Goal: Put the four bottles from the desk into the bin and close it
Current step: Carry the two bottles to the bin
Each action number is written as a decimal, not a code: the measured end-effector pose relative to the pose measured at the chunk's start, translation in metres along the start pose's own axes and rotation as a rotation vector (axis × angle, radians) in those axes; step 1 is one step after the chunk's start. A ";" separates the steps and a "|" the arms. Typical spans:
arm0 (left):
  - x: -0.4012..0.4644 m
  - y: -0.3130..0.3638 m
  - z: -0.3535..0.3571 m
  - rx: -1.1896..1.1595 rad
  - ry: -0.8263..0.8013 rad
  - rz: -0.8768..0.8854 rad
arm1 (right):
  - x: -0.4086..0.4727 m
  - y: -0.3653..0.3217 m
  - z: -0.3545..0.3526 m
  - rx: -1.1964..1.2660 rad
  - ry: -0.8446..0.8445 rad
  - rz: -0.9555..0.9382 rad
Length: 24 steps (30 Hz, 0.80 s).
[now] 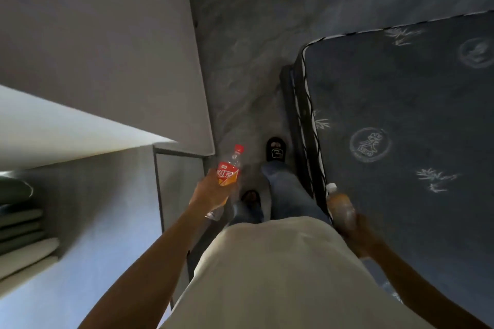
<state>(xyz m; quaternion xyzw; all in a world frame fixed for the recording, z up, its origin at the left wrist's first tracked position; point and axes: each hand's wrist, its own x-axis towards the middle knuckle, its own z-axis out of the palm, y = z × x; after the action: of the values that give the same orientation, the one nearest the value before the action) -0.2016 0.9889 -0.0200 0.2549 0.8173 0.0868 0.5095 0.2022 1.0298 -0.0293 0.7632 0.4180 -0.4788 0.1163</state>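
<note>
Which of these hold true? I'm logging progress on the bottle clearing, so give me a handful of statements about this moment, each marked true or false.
1. The left hand holds a red-capped bottle. True.
2. The right hand is empty. False: it holds an amber bottle with a white cap.
3. A mattress lies to the person's right. True.
4. The bin is open at the person's feet. False: no bin is visible, only the marbled floor and black slippers.
</note>
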 end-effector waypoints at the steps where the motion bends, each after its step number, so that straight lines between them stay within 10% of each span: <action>1: 0.013 0.019 -0.006 -0.012 0.005 0.004 | 0.007 -0.012 -0.009 0.040 -0.043 -0.014; 11: 0.106 0.115 -0.066 0.050 0.095 -0.094 | 0.118 -0.226 -0.099 -0.357 -0.077 -0.150; 24: 0.213 0.182 -0.178 0.035 0.072 -0.326 | 0.243 -0.533 -0.140 -0.287 -0.043 -0.319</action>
<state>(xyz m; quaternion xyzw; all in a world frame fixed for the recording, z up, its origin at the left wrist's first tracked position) -0.3728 1.2728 -0.0323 0.1248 0.8669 -0.0021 0.4826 -0.0618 1.5714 -0.0397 0.6526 0.5948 -0.4429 0.1554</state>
